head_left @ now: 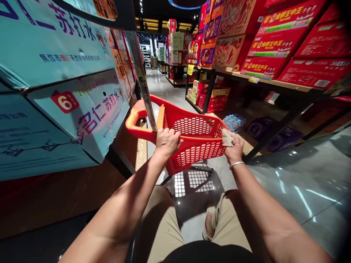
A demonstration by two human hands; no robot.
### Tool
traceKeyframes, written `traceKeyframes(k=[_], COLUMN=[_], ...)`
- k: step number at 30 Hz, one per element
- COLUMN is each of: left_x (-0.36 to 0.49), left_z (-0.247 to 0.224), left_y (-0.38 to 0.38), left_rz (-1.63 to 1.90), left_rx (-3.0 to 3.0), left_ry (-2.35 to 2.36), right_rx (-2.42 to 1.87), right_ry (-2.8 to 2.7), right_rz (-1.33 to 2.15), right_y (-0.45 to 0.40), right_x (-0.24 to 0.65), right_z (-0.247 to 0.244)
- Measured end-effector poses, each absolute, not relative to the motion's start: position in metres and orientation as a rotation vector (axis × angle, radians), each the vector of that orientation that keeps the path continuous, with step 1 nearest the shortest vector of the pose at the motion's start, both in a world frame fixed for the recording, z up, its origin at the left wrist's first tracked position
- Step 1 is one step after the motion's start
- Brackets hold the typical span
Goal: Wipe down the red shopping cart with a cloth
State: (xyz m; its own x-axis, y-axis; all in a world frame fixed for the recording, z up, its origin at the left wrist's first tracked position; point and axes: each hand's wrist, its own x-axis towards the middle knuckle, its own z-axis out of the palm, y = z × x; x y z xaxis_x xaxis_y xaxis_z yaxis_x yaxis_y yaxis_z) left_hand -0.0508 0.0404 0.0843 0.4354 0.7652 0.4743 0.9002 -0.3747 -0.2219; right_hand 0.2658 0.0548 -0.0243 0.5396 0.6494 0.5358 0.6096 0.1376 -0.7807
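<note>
Your left hand (168,141) clasps the glossy, perforated red-orange cart (197,143), and your right hand (235,149) pinches a pale cloth (227,138) against it.

My left hand (168,141) grips the red cart (201,141); to its right, my right hand (235,149) holds a pale cloth (227,137) at the cart's corner.

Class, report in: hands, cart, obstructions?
Left hand gripping red cart. Right hand holding cloth at cart's other end. Metal post crossing cart's handle in view.
</note>
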Motion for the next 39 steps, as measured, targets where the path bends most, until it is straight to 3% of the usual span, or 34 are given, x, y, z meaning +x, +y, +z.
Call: traceKeyframes(k=[6, 9, 19, 30, 36, 39], left_x=[-0.053, -0.055, -0.057, -0.016, -0.002, -0.006], left_z=[0.086, 0.086, 0.087, 0.085, 0.064, 0.061], left_y=[0.041, 0.042, 0.048, 0.047, 0.056, 0.058], left_rz=[-0.415, -0.404, -0.426, -0.186, -0.254, -0.290], left_rx=[-2.237, -2.233, -2.269, -2.381, -2.463, -2.472], left_ry=[-1.408, -1.418, -1.474, -1.546, -1.404, -1.390], right_rx=[-1.180, -1.260, -2.061, -1.596, -1.368, -1.483], right_ry=[-1.951, -2.106, -1.921, -2.181, -2.258, -2.207], right_rz=[-0.052, -0.027, -0.021, 0.035, 0.218, 0.240], right_y=[0.042, 0.052, 0.073, 0.061, 0.071, 0.078], right_x=[0.198, 0.209, 0.319, 0.215, 0.240, 0.274], right_z=[0.014, 0.031, 0.035, 0.042, 0.039, 0.038])
